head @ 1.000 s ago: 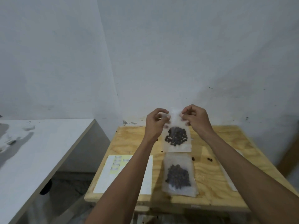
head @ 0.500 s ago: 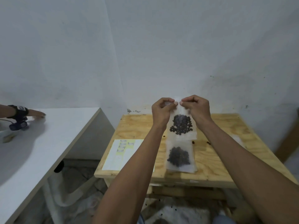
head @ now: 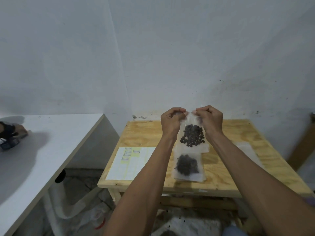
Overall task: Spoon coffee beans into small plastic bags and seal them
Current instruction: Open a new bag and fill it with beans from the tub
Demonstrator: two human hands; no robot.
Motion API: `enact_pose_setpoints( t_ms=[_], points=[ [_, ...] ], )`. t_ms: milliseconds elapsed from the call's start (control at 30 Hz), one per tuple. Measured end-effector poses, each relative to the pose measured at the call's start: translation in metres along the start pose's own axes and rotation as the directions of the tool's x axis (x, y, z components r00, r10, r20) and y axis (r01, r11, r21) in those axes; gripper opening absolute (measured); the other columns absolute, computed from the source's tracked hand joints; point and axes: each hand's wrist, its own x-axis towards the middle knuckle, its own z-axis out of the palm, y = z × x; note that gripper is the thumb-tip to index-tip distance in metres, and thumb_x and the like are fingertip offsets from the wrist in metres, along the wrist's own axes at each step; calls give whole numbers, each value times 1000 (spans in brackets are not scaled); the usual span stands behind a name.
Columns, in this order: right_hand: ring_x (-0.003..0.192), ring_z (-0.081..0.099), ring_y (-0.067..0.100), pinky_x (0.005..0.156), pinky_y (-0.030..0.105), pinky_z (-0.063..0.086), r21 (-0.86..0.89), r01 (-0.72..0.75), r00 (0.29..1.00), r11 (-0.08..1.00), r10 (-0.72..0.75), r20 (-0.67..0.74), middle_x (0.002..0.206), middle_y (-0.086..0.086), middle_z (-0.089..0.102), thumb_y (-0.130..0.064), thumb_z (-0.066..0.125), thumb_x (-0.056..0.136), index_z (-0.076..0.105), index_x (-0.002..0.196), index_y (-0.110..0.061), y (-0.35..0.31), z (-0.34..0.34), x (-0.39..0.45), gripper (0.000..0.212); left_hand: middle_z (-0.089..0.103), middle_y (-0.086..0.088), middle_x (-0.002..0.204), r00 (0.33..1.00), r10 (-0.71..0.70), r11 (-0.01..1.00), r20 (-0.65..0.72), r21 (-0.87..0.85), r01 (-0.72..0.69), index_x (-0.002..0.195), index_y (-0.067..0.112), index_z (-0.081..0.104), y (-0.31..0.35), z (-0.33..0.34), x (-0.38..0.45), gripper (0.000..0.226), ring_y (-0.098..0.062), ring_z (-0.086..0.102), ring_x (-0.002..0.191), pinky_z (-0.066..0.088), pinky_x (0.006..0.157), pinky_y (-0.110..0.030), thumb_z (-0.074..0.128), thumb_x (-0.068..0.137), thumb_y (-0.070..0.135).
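The left hand [head: 171, 122] and right hand [head: 210, 120] are both raised above the far middle of the wooden table [head: 226, 171], fingers curled, each pinching the top edge of a small clear bag [head: 193, 133] that hangs between them with coffee beans [head: 192, 137] inside. A second filled bag [head: 188, 165] lies flat near the table's front edge. A sheet of paper [head: 131, 163] lies at the front left corner.

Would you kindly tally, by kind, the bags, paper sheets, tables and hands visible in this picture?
Bags of coffee beans: 2, the held bag and the bag lying on the wooden table
Paper sheets: 1, the label sheet
Tables: 2, the wooden table and the white table
Hands on the held bag: 2, left hand and right hand
Total: 7
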Motion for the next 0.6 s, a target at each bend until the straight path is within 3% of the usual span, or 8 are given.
enact_pose_setpoints(
  t_ms=[200, 333, 433, 600],
  points=[
    [71, 63, 12, 66, 23, 52, -30, 51, 998, 998, -50, 30, 77, -1, 72, -3, 78, 79, 74, 76, -9, 2, 1, -1, 8, 73, -7, 80, 999, 45, 999, 7, 13, -45, 85, 4, 76, -4, 1, 3, 10, -18, 65, 71, 53, 69, -28, 75, 80, -5],
    [69, 63, 14, 65, 24, 52, -20, 40, 999, 999, -39, 31, 76, 2, 71, 0, 74, 80, 73, 74, -9, 4, 4, -2, 10, 73, -7, 81, 999, 20, 1000, -27, 18, -19, 81, 10, 75, -11, 1, 1, 14, -20, 67, 71, 55, 67, -27, 86, 75, 2],
    [74, 65, 14, 69, 25, 54, -11, -1, 1000, 1000, 0, -7, 79, 1, 73, 0, 71, 80, 74, 74, -12, 10, 2, -2, 14, 75, -2, 81, 1000, -12, 1000, -18, 21, 12, 82, 11, 78, -16, -3, 5, 14, -16, 68, 76, 57, 74, -30, 82, 77, -2],
    [72, 64, 13, 60, 19, 49, 42, -81, 991, 996, 85, -102, 78, -1, 71, 5, 64, 81, 73, 73, -16, 16, -1, 0, 23, 75, 0, 86, 998, -10, 996, 61, 85, 5, 96, 5, 78, -22, -8, 5, 16, -8, 66, 76, 54, 71, -22, 67, 90, -5]
  ],
)
